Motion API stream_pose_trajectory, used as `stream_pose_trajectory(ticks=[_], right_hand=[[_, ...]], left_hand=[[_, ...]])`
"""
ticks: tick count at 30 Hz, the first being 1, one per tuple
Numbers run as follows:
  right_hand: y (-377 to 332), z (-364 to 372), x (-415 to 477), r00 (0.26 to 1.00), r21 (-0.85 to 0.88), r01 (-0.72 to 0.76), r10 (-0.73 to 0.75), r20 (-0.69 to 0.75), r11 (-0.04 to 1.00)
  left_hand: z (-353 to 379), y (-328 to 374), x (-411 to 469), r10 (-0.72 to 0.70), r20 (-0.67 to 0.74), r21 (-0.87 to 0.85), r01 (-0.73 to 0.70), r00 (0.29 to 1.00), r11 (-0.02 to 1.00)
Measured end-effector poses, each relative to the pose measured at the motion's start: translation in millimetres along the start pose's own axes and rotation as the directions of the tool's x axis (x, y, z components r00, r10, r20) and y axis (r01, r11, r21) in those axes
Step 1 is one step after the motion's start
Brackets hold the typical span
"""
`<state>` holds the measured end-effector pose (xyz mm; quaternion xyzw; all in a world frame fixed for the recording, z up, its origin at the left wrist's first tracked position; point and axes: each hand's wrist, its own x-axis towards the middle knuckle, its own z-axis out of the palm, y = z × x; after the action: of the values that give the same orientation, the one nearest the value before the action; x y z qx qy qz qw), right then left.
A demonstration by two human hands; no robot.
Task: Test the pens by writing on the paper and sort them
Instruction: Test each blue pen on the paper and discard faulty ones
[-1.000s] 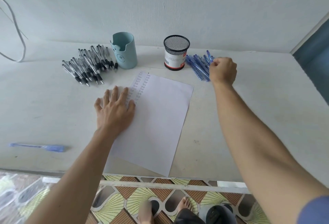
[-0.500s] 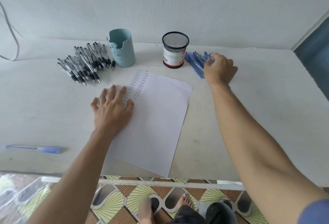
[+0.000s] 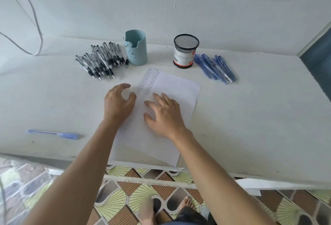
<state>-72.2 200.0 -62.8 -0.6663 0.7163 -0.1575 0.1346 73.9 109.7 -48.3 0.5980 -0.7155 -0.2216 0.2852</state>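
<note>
Head view: nothing held, paper (image 3: 176, 88) in the middle.
Left hand (image 3: 119, 103) loosely curled, empty, at its left edge; right hand (image 3: 164, 113) spread flat on it; black pens (image 3: 100, 62) far left, blue pens (image 3: 216, 68) far right.

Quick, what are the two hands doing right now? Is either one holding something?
Left hand: open, fingers loosely bent, holding nothing, at the left edge of the paper.
Right hand: open, fingers spread over the paper, holding nothing.

Left hand (image 3: 118, 105) and right hand (image 3: 164, 115) hide part of the paper (image 3: 176, 90); the label (image 3: 183, 57) on the mesh pen holder (image 3: 186, 45) is unreadably small.
</note>
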Motion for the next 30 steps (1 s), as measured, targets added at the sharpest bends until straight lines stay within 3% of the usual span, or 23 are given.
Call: stream_pose_trajectory(ticks=[3,6,8,11,13,20,25,30], right_hand=[[-1,5,-5,0.999,-0.085,0.016,-0.012,0.042,0.996],[0,2,-4,0.997,-0.105,0.017,-0.009,0.076,0.994],[1,3,-5,0.998,-0.129,0.027,-0.019,0.065,0.991],[-1,4,-7,0.999,-0.129,0.025,-0.021,0.031,0.991],[-2,5,-7,1.000,-0.111,0.017,-0.017,0.000,0.994],[0,8,-6,1.000,-0.093,-0.003,0.001,-0.020,0.996],[-1,8,-6,0.999,-0.067,-0.011,0.008,-0.042,0.998],[0,8,-6,1.000,-0.062,-0.004,0.002,-0.031,0.998]], left_hand=[[-20,-9,-6,0.084,-0.032,-0.031,-0.085,0.996,0.996],[-34,-30,-18,0.259,-0.061,0.152,-0.247,0.964,0.957],[-49,-41,-30,0.203,-0.158,0.237,-0.163,0.966,0.958],[-75,-60,-51,0.039,-0.339,0.197,0.031,0.940,0.980],[-88,-79,-63,0.007,-0.370,0.215,0.078,0.929,0.973],[-99,-108,-68,-0.113,-0.150,0.236,0.146,0.982,0.961],[-100,-124,-60,-0.062,-0.098,0.259,0.086,0.993,0.962],[-103,-121,-57,0.051,-0.140,0.393,0.009,0.989,0.920]])
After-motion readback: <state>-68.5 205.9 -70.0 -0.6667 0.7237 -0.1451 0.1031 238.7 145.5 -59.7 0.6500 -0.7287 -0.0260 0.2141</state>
